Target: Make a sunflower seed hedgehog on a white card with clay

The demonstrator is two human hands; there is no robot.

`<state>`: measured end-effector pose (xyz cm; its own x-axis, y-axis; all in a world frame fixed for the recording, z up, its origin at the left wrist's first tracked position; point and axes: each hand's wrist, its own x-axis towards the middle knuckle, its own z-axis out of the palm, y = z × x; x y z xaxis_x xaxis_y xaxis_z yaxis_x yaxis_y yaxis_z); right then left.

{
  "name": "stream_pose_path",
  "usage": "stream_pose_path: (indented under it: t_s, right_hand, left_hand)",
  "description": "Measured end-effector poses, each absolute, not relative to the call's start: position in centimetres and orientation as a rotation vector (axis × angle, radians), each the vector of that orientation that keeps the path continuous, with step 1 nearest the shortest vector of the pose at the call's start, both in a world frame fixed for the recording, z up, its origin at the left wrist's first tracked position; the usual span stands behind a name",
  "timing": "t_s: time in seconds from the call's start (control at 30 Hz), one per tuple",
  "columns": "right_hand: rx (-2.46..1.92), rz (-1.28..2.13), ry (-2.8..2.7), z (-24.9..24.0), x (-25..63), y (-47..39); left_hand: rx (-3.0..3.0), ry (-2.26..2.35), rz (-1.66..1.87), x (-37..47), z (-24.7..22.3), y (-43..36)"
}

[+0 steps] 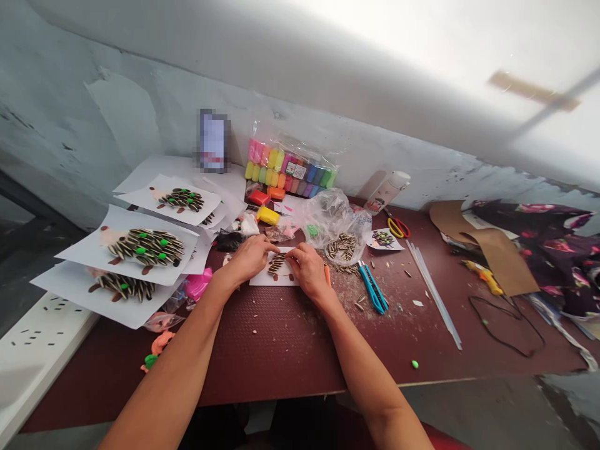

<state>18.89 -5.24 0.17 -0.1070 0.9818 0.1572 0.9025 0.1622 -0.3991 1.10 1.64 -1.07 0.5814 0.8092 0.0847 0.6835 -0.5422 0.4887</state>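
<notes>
My left hand (253, 256) lies at the upper left edge of a small white card (274, 280), its index finger stretched toward the seeds, holding nothing that I can see. On the card, rows of striped sunflower seeds (277, 265) form the spiny back of a hedgehog figure with brown feet. My right hand (307, 269) bends over the card's right side, thumb and finger pinched at the upper end of the seed rows. What sits in that pinch is too small to make out. More loose sunflower seeds (343, 247) lie in a clear plastic bag right of my hands.
Finished seed hedgehogs on paper (131, 215) are stacked left. A blue utility knife (374, 289), scissors (398, 226), glue sticks (434, 294) and a yellow glue gun (487, 276) lie right. Behind stand colored clay packs (290, 169), a white bottle (388, 192) and a blurred phone (214, 142).
</notes>
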Motion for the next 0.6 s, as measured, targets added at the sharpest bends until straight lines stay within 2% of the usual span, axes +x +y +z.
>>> stream_pose_path:
  t_s: [0.37,0.6]
  right_hand:
    - [-1.807,0.268,-1.931,0.6,19.5,-5.7]
    - [-2.161,0.088,-1.779,1.4,22.3,-5.7]
  left_hand:
    - [2.39,1.2,0.395,1.1,-0.6,1.5]
    - [2.402,1.184,0.421,1.0,-1.0,1.7]
